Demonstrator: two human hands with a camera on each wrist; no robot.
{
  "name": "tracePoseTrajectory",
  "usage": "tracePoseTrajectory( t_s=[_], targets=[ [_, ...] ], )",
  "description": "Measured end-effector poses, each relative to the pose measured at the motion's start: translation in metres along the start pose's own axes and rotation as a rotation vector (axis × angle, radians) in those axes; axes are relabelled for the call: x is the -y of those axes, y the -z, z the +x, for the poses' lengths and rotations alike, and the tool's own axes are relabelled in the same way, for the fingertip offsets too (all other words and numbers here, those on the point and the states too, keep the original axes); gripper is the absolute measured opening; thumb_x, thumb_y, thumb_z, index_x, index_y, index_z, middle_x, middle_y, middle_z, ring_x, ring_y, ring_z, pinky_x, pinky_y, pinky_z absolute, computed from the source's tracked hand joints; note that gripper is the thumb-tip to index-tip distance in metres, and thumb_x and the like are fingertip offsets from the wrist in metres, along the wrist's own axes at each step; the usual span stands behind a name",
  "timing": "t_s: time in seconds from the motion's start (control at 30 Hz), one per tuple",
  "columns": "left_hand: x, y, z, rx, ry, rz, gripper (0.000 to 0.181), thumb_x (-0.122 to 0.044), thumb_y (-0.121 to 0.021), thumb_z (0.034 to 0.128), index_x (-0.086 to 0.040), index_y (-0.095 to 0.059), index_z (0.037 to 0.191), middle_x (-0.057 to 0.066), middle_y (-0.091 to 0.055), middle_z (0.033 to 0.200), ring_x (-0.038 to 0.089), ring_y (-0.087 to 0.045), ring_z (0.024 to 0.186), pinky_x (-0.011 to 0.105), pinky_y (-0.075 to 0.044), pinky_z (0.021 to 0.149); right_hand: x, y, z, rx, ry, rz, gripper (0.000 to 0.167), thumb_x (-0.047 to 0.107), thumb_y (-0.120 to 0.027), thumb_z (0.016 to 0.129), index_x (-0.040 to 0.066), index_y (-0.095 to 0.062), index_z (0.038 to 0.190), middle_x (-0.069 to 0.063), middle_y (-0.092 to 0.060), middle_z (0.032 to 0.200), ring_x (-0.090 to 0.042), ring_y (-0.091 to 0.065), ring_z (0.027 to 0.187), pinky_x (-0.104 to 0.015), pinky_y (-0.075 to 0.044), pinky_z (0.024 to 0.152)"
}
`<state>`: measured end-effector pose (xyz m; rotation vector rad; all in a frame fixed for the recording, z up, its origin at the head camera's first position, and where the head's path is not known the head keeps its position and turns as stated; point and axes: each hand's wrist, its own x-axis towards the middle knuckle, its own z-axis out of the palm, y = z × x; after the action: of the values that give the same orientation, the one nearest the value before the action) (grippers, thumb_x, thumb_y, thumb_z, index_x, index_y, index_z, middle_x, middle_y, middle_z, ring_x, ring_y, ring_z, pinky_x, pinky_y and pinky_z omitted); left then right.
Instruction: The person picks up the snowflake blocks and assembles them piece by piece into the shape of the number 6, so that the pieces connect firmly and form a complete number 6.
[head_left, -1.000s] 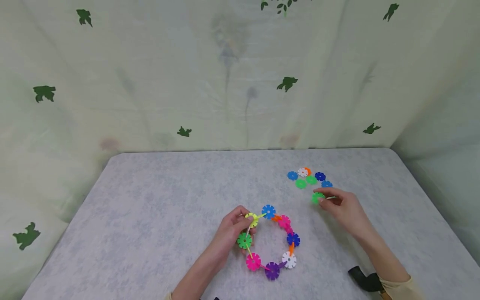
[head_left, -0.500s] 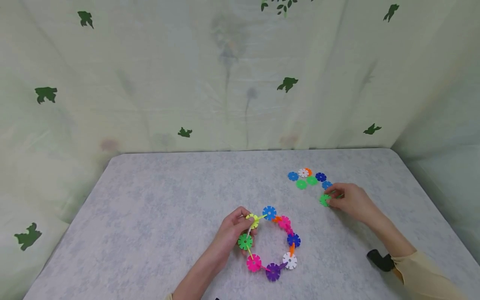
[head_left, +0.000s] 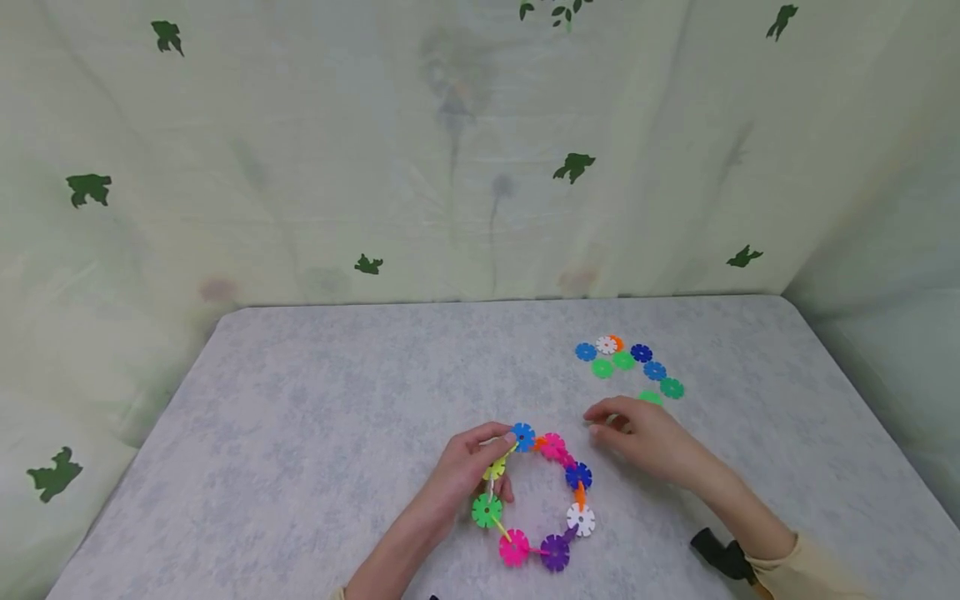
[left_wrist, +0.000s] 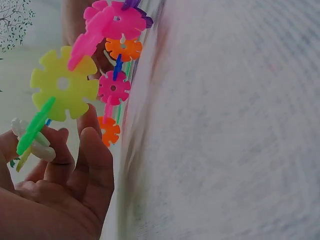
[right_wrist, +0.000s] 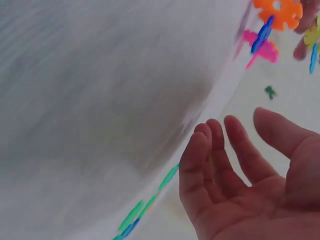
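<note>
A: Where do I have the ring of notched discs [head_left: 579, 476]?

B: On the near part of the table [head_left: 315, 433], right of centre; I see the left hand [head_left: 467, 463] pinching its far-left part—beside the light-blue disc [head_left: 523, 437].

A: And the right hand [head_left: 647, 435]?

B: Right of the ring—thumb parted from loosely bent fingers. Beyond it, far right, lie loose discs [head_left: 623, 360].

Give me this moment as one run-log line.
left hand: grips disc ring | right hand: holds nothing, apart from ring | loose discs: on table, beyond right hand
</note>
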<state>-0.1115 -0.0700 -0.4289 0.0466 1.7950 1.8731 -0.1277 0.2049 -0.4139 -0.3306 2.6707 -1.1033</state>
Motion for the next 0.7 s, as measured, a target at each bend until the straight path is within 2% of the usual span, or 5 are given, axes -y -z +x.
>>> tracePoseTrajectory(
  t_s=[0.17, 0.33, 0.5, 0.57, 0.7],
  targets=[
    [0.000, -0.001, 0.001, 0.026, -0.020, 0.035, 0.038, -0.037, -0.063, 0.0959, 0.000, -0.064, 0.103, 0.005, -0.059, 0.062, 0.018, -0.061, 0.057, 0.025, -0.046, 0.056, 0.017, -0.018, 0.011, 0.122, 0.098, 0.054, 0.021, 0.023, -0.065, 0.095, 0.014, -0.069, 0.114, 0.006, -0.066, 0.104, -0.014, -0.059, 0.090, -0.033, -0.051, 0.077],
    [0.001, -0.001, 0.001, 0.061, -0.057, 0.016, 0.032, -0.032, -0.062, 0.0972, 0.000, -0.064, 0.100, 0.006, -0.060, 0.070, 0.018, -0.060, 0.058, 0.025, -0.047, 0.054, 0.026, -0.031, 0.023, 0.231, 0.143, 0.056, 0.021, 0.029, -0.071, 0.092, 0.018, -0.069, 0.110, 0.007, -0.062, 0.085, -0.013, -0.056, 0.076, -0.029, -0.047, 0.066],
    [0.001, 0.000, 0.000, 0.075, -0.068, -0.006, 0.033, -0.030, -0.059, 0.0990, 0.003, -0.061, 0.102, 0.006, -0.060, 0.072, 0.016, -0.056, 0.054, 0.025, -0.048, 0.055, 0.029, -0.032, 0.023, 0.241, 0.099, 0.099, 0.013, 0.023, -0.072, 0.090, 0.016, -0.067, 0.099, 0.005, -0.061, 0.081, -0.014, -0.055, 0.073, -0.028, -0.046, 0.064],
    [0.001, 0.001, 0.000, 0.070, -0.073, -0.015, 0.032, -0.029, -0.059, 0.0996, 0.003, -0.059, 0.104, 0.006, -0.061, 0.073, 0.016, -0.054, 0.052, 0.025, -0.048, 0.053, 0.030, -0.029, 0.019, 0.233, 0.081, 0.175, 0.013, 0.019, -0.071, 0.090, 0.012, -0.064, 0.099, 0.002, -0.062, 0.085, -0.015, -0.056, 0.076, -0.028, -0.049, 0.067],
    [0.000, 0.002, 0.001, 0.064, -0.085, -0.017, 0.028, -0.028, -0.058, 0.1004, -0.001, -0.058, 0.106, 0.008, -0.062, 0.074, 0.016, -0.054, 0.049, 0.025, -0.048, 0.051, 0.031, -0.026, 0.007, 0.210, 0.065, 0.325, 0.016, 0.013, -0.065, 0.095, 0.007, -0.061, 0.109, -0.009, -0.065, 0.090, -0.022, -0.060, 0.077, -0.031, -0.052, 0.069]
  ],
)
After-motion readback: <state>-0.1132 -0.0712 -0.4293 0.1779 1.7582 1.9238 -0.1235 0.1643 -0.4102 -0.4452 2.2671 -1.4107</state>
